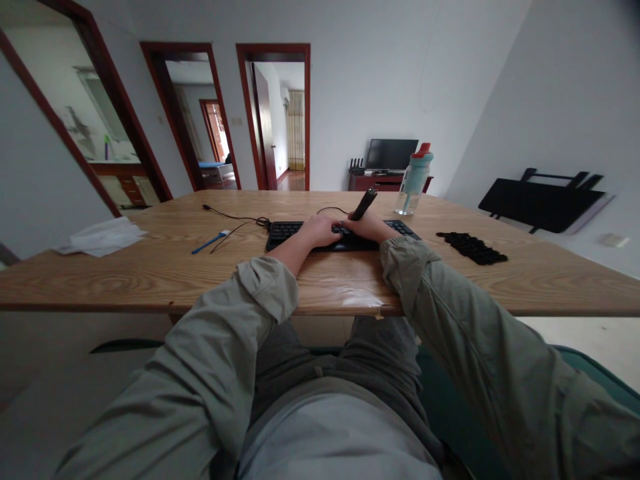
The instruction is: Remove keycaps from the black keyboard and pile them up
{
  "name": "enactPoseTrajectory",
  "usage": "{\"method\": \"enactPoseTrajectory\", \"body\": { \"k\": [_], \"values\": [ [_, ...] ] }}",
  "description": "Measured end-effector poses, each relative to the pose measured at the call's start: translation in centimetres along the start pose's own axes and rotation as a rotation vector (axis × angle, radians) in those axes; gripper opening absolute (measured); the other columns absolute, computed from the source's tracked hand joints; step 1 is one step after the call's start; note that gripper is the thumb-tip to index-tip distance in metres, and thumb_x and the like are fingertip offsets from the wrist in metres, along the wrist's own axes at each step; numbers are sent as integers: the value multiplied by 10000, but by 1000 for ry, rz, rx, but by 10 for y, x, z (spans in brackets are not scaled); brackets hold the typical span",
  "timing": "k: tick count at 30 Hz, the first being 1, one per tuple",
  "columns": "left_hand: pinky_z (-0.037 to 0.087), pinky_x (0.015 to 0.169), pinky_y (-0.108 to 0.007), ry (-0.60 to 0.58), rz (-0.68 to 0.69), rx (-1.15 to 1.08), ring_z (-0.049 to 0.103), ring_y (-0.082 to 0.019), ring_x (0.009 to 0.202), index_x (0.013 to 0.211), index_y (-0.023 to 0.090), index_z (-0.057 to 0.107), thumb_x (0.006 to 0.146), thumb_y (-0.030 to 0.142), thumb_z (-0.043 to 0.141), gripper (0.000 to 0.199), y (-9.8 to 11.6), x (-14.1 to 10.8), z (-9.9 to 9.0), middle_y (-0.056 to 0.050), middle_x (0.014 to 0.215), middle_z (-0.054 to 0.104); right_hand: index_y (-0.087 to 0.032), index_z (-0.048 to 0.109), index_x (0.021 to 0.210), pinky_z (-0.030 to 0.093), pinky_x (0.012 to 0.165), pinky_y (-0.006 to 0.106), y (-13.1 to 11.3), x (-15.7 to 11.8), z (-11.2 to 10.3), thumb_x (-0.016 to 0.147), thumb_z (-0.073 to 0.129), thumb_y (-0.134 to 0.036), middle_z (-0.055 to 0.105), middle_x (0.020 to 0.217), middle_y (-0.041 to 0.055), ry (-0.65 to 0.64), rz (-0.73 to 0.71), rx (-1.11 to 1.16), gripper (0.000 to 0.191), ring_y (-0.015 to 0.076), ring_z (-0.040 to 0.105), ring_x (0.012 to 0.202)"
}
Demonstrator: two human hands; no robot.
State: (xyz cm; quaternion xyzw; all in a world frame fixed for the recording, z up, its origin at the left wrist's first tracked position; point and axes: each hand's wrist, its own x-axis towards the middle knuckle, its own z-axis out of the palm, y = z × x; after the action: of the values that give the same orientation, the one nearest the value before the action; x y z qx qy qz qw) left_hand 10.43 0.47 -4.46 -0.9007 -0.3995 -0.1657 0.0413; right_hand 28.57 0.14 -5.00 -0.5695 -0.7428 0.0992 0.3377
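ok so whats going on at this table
A person in rolled-up sleeves works at a black keyboard. Their right hand holds a dark, pen-like tool, and their left hand rests at the keys beside it. A blue brush lies to the left, and a dark pile of small pieces to the right.

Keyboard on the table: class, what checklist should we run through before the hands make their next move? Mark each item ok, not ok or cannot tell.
1. Keyboard supported: ok, it lies on the wooden table.
2. Tool held: ok, the right hand grips the black tool, its handle slanting up.
3. Tool's working end placed properly: cannot tell, the hands hide it.
4. Left hand clear of that end: cannot tell, the hands are too close together.
5. Black cord gathered up: not ok, one end trails out to the left.
6. Bottle clear of the hands: ok, it stands upright beyond them.
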Motion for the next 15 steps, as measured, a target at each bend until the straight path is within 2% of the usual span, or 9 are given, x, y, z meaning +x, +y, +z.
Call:
{"method": "enactPoseTrajectory", "body": {
  "k": [3, 8, 12, 15],
  "values": [
    [491, 918, -338, 10, -9, -15, 629, -256, 1060, 1182, 301, 696, 818, 421, 597, 396, 1, 2, 1, -39, 1144, 704, -179, 491, 618, 351, 583, 251, 0, -1, 1, 775, 582, -330, 520, 616, -5, -22, -7, 56, 237, 119, 469, 627],
    [489, 901, -325, -52, -68, -62, 632, -240, 1023, 1096, 304, 733, 824, 448, 609, 332, 5, 4, -2, -32, 1078, 715, -181, 507, 684, 360, 592, 263, -1, 0, 1, 839, 477, -314, 549, 675, 14, 9, 42, 136, 207, 137, 483, 654],
    [497, 895, -355, -42, -59, -85, 636, -252, 1015, 1075, 302, 743, 829, 443, 608, 314, 2, 5, 0, -38, 1083, 713, -180, 533, 725, 375, 625, 264, -7, -4, -7, 818, 568, -338, 583, 724, 24, 36, -11, 45, 187, 152, 511, 708],
    [498, 902, -360, -30, -38, -89, 636, -248, 1019, 1088, 313, 740, 834, 425, 601, 311, -1, 4, 2, -29, 1097, 712, -181, 534, 689, 363, 572, 272, -15, -14, -18, 806, 618, -407, 564, 653, 25, 8, 11, -2, 268, 149, 499, 633]
  ]
}}
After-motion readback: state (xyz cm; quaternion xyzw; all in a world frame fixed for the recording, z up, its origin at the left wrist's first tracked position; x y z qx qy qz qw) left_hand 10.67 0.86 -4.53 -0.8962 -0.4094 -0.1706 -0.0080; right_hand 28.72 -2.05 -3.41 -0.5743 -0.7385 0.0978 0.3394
